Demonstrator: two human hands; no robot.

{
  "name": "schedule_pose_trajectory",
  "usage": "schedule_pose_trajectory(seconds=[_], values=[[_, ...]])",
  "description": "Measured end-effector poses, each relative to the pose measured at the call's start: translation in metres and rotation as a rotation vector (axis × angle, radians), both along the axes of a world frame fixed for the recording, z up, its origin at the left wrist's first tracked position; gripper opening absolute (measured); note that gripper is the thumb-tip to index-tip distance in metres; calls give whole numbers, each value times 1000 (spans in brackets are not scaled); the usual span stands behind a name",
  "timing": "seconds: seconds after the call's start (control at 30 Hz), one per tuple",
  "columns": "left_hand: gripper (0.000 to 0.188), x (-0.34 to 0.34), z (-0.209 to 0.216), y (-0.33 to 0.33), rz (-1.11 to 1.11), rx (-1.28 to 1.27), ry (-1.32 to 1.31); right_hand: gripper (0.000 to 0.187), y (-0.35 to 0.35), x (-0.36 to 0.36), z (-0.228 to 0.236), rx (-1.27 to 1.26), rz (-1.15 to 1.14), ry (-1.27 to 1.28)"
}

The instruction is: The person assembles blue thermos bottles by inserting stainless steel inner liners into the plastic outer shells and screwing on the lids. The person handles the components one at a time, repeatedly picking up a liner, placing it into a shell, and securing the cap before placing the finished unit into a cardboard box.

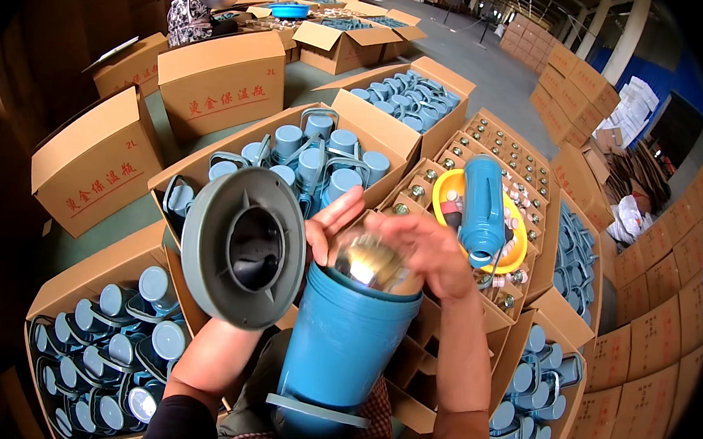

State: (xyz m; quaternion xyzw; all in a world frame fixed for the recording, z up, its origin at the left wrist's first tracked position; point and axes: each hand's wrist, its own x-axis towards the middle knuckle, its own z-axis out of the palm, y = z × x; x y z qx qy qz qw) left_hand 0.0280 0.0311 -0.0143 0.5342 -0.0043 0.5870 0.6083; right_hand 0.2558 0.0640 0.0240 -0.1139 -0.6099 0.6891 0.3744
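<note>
A blue plastic thermos shell stands between my forearms near my lap, its wide mouth up. The rounded silvery end of a glass liner sticks out of that mouth, slightly blurred. My left hand is beside the liner with its fingers stretched out; a large grey round plastic base with a dark central hole rests against the same hand, its grip partly hidden behind the base. Over the liner's other side, my right hand is bent, its fingers smeared by motion, so contact is unclear.
A blue thermos shell lies across a yellow basin on partitioned cartons of liners. Open cartons with blue thermos parts stand around me. Closed cartons are at the far left, where a person sits. Stacked cartons line the right.
</note>
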Motion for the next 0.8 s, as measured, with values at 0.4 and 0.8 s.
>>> schedule_pose_trajectory(seconds=[0.4, 0.8], values=[[20, -40, 25, 5, 937, -360, -248, 21, -29, -26, 47, 341, -69, -685], [43, -1, 34, -16, 650, 223, 518, 67, -30, -36, -59, -71, -502, 368]])
